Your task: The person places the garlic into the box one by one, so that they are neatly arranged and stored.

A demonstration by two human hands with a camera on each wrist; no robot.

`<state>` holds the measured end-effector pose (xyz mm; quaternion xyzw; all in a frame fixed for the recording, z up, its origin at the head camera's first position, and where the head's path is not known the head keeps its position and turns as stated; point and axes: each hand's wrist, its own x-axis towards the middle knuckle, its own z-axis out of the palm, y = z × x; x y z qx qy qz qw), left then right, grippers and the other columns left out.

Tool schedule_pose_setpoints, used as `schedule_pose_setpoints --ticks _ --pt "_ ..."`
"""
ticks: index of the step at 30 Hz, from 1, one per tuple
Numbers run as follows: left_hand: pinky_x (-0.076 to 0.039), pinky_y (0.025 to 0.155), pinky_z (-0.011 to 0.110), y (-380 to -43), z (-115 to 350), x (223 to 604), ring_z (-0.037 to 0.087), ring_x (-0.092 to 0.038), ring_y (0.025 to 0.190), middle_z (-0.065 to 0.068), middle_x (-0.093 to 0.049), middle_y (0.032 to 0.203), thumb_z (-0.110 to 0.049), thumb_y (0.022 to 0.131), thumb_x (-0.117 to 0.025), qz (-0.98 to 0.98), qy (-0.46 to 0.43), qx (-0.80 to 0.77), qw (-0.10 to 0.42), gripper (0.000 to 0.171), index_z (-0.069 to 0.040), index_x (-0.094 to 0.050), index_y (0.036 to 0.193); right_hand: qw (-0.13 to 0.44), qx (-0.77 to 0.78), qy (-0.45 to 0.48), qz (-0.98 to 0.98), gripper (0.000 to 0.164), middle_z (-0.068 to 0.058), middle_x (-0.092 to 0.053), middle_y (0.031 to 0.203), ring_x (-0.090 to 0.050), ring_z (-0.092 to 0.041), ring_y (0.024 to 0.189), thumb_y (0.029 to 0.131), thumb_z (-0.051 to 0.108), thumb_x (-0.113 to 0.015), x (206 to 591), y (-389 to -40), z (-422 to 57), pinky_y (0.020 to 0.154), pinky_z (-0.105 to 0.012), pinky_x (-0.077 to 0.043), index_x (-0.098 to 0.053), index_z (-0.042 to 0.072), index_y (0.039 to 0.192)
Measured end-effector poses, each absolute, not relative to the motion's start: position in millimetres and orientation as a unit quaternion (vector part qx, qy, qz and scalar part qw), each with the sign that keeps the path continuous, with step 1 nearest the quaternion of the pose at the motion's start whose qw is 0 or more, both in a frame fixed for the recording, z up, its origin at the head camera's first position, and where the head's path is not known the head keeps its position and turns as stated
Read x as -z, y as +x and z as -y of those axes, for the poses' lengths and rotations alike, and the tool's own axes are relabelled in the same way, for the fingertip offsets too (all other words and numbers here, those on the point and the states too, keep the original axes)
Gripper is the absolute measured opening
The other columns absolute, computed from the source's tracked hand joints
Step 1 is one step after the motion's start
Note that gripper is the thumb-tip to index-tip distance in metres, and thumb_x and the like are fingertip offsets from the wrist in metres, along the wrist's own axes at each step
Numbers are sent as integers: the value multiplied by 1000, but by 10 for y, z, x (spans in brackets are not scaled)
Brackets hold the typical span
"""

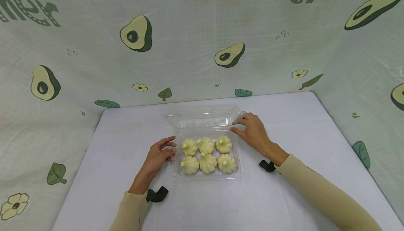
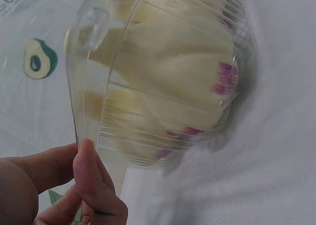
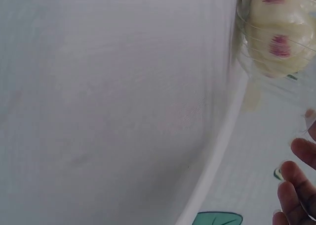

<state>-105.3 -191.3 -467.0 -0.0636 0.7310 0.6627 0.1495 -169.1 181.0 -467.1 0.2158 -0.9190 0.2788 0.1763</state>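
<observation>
A clear plastic clamshell container [image 1: 208,177] lies in the middle of the table, its hinged lid [image 1: 205,121] raised at the far side. Inside sit several pale yellow garlic bulbs [image 1: 208,163] in two rows; purple marks show low on the bulbs [image 2: 168,71] in the left wrist view. My left hand [image 1: 160,155] pinches the container's left rim between thumb and fingers. At the lid's right edge is my right hand [image 1: 255,132], thumb and fingertips holding it. Only the fingers of the right hand [image 3: 298,185] show in the right wrist view.
White cloth covers the table [image 1: 126,129]. Behind and beside it hangs a pale curtain [image 1: 183,41] printed with avocados and leaves. A black wrist device [image 1: 157,194] sits by the left wrist, another black device [image 1: 267,166] by the right.
</observation>
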Motion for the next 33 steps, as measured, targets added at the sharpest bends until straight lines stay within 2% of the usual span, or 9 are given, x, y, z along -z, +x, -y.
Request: schedule_pose_setpoints --ticks 3,9,13,16,18,21,23,28,33 --pt "-58 67 20 -1050 1915 4672 6 -66 81 14 -60 123 3 102 -63 -731 -64 -663 150 54 2 -49 154 180 -266 229 919 24 -10 -73 93 -66 -32 90 83 20 -92 4672 -1691 -1826 82 -48 -55 -84 4 98" --pt "-58 67 20 -1047 1919 4676 6 -66 83 14 -60 124 4 102 -62 -730 -66 -663 150 54 2 -49 154 195 -251 261 911 22 -13 -70 94 -64 -31 82 82 10 -92 4694 -1676 -1880 73 -45 -54 -80 -1 96" --pt "-58 68 20 -1044 1918 4679 8 -66 86 17 -60 127 4 103 -61 -725 -72 -667 153 53 4 -47 154 196 -236 284 908 19 -14 -71 101 -66 -33 89 81 0 -90 4712 -1654 -1926 78 -48 -56 -79 -2 96" --pt "-58 69 19 -1048 1913 4682 7 -66 83 16 -62 123 4 104 -60 -720 -86 -670 156 57 6 -40 157 186 -226 299 908 18 -15 -71 105 -66 -34 93 84 -7 -84 4710 -1633 -1962 83 -50 -56 -78 -4 100" --pt "-58 69 19 -1051 1909 4682 8 -65 85 22 -61 130 6 104 -59 -719 -91 -671 156 60 9 -36 158 180 -224 306 908 19 -15 -71 106 -66 -34 93 86 -10 -80 4703 -1625 -1979 85 -51 -56 -78 -5 105" --pt "-59 73 21 -1056 1900 4678 10 -65 92 26 -55 140 4 104 -60 -726 -92 -663 158 62 7 -34 160 176 -220 314 907 21 -14 -71 106 -66 -32 90 91 -7 -76 4711 -1620 -1993 83 -51 -56 -79 -5 112" --pt "-59 75 22 -1054 1900 4681 12 -63 101 29 -47 150 2 104 -60 -731 -82 -659 157 60 6 -37 159 172 -221 314 908 20 -14 -72 105 -66 -32 89 95 -2 -75 4709 -1619 -1995 83 -51 -56 -80 -3 114" --pt "-57 79 23 -1060 1912 4698 12 -63 105 25 -51 147 -1 102 -62 -732 -73 -659 159 60 2 -42 158 151 -219 314 911 29 -15 -71 109 -66 -32 91 99 -3 -65 4704 -1598 -2020 83 -50 -56 -77 -1 125" --pt "-58 82 22 -1062 1921 4688 9 -64 106 22 -52 150 -7 111 -52 -707 -82 -682 168 49 0 -43 159 124 -232 305 915 35 -17 -70 113 -66 -34 96 100 -1 -57 4690 -1574 -2039 87 -53 -55 -74 0 130"
